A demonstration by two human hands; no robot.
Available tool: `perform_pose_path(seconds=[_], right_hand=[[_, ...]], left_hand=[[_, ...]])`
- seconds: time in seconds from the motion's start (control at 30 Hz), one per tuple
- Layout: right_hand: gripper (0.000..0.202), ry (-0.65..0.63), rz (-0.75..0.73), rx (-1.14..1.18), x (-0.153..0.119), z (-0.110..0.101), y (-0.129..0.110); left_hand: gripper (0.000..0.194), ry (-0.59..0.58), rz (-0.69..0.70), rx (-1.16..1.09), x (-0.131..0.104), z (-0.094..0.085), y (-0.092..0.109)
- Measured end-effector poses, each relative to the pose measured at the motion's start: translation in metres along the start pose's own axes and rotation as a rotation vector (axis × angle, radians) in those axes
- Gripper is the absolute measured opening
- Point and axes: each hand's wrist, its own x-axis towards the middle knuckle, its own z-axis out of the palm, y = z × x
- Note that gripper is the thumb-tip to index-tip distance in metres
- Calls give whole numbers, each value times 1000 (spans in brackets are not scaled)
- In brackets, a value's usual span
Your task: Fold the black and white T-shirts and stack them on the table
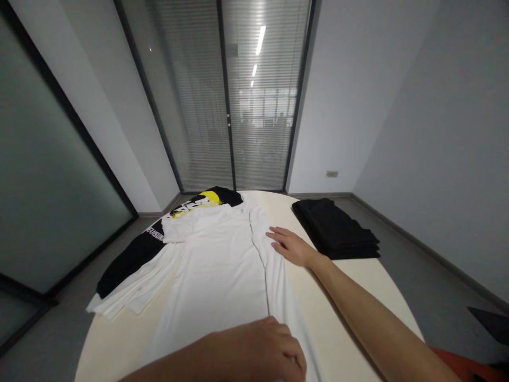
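Observation:
A white T-shirt lies spread along the middle of a round cream table, its right side folded inward into a long crease. My right hand rests flat with fingers apart on that folded right edge, midway up the shirt. My left hand sits at the near end of the shirt, fingers curled down and pinching the fabric at the crease.
More white garments stick out from under the shirt at the left, on top of a black T-shirt with a yellow and white print. A stack of folded black garments sits at the table's far right. Glass doors with blinds stand behind.

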Motion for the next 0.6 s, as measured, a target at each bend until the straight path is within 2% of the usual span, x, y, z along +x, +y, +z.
perform_pose_path(seconds=[0.17,0.23,0.3,0.4,0.53,0.6], right_hand=[[45,9,4,38,0,-1,0],[46,7,0,45,0,-1,1],[46,6,-6,51,0,-1,2],[46,16,2,58,3,-2,0],[41,48,59,78,17,-2,-1],[41,75,119,75,30,1,3]], left_hand=[[18,-27,21,-4,2,-1,2],[15,36,-31,21,0,-3,1],[23,173,-201,84,-5,-6,-4],[45,359,-575,253,-21,-16,-27],[47,510,-1067,453,-58,-47,-84],[46,535,-1243,535,-82,-67,-115]])
